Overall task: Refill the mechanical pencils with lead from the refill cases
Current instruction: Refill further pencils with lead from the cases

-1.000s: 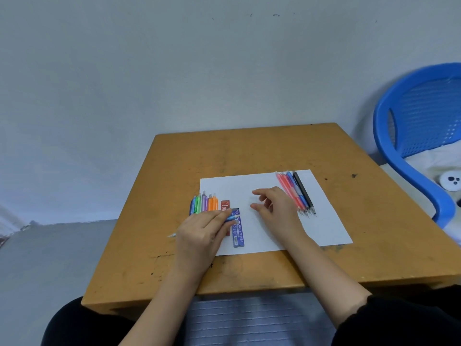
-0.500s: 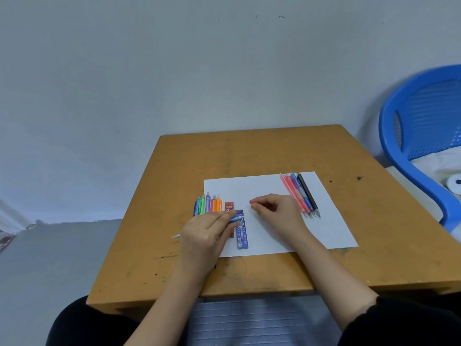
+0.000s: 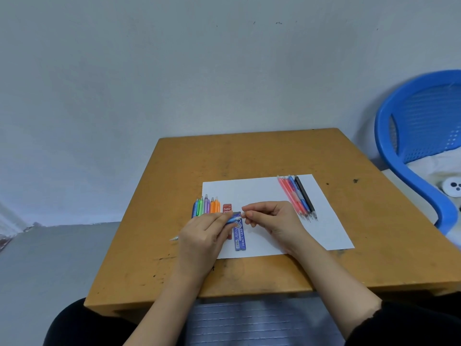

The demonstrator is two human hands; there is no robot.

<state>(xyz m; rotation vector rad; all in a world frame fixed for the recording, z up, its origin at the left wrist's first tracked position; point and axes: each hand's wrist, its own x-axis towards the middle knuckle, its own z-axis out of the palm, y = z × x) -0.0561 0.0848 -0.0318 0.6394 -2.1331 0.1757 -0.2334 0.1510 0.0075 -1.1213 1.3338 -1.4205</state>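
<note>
Left hand [image 3: 202, 236] is gripping a blue translucent plastic mechanical pencil [image 3: 233, 219], metal tip sticking out left of the fist. Right hand [image 3: 272, 221] is pinching its cap end with curled thumb and forefinger. A flat blue plastic lead refill case [image 3: 240, 236] is lying just under the grip on white paper [image 3: 249, 191]; its contents can't be told. A red refill case [image 3: 227, 209] is lying just beyond, partly hidden.

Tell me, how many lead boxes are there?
2. The red refill case lies beside the orange pencils, partly under the left hand; the blue refill case lies right of it. Others could be hidden.
</note>
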